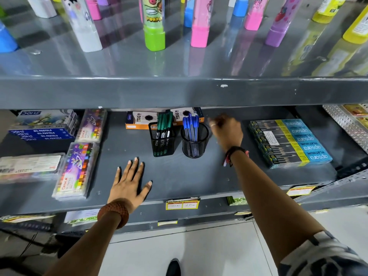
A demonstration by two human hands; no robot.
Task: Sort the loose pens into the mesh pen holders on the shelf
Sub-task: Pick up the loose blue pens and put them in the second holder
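Nearby, square and round mesh holders (179,141)

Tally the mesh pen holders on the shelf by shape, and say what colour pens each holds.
Square mesh holder, green pens: 1
Round mesh holder, blue pens: 1
Total holders: 2

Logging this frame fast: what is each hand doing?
Left hand: open, flat on the shelf, empty.
Right hand: blurred, fingers curled; cannot tell.
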